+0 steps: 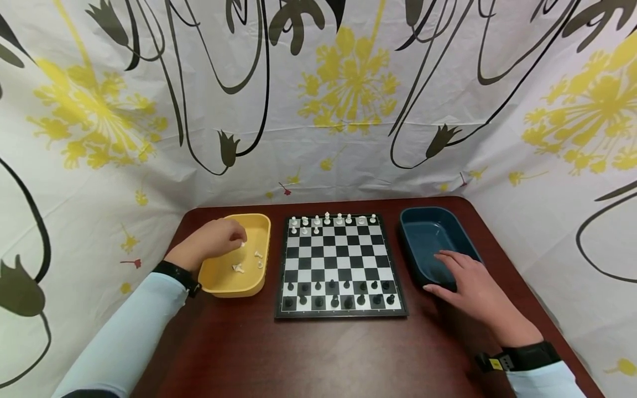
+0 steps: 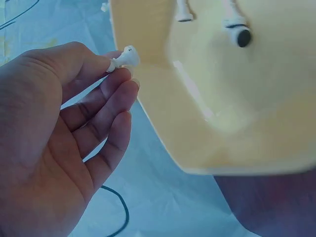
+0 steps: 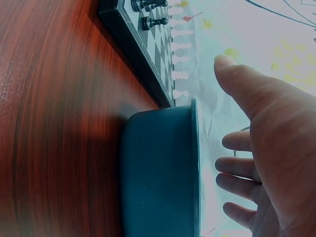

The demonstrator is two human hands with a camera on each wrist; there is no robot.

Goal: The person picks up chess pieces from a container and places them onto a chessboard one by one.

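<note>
Left hand (image 2: 54, 143) pinches one white chess piece (image 2: 124, 58) between thumb and fingertips, just above the yellow tray (image 1: 249, 221) left of the chessboard (image 1: 340, 267); right hand (image 1: 473, 290) lies flat with fingers relaxed on the near rim of the blue tray (image 1: 423, 221), holding nothing. Judging by the layout: black's two rows look fully set, blue tray shows no pieces, white back row is placed. White's second row has only a few pieces, and about three white pieces (image 1: 247, 261) are left in the yellow tray, so setup looks mostly done.
</note>
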